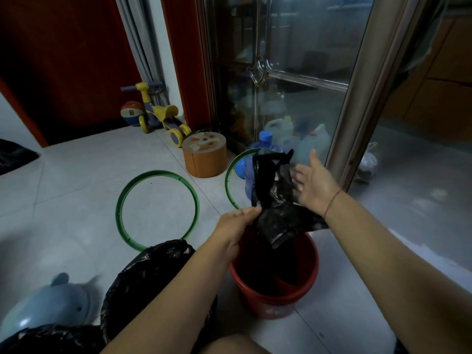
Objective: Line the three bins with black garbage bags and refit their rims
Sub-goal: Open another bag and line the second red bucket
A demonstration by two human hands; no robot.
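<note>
Nearest the camera, a bare knee (229, 344) is seen at the bottom edge, with two bare forearms reaching forward above it. A crumpled black plastic garbage bag (274, 200) is held up over a round red plastic bin (275, 297) standing on the pale tiled floor (76, 175), and the bag's lower end hangs down into the bin. The bag's edge is pinched by the left hand (237, 222) between thumb and fingers. The right hand (313, 183) is spread flat, fingers straight, with its fingertips blurred against the bag's right side. Two loose green plastic rim rings lie on the floor beyond: one green ring (158, 172) to the left of the hands, and a second green ring (228, 178) partly hidden behind the raised bag. At lower left, a bin already covered in black bag plastic (153, 272) is seen beside a pale blue dolphin-shaped object (51, 305). Further back stand a round orange stool (204, 159), a yellow toy tricycle (158, 113) and a glass door (293, 72).
</note>
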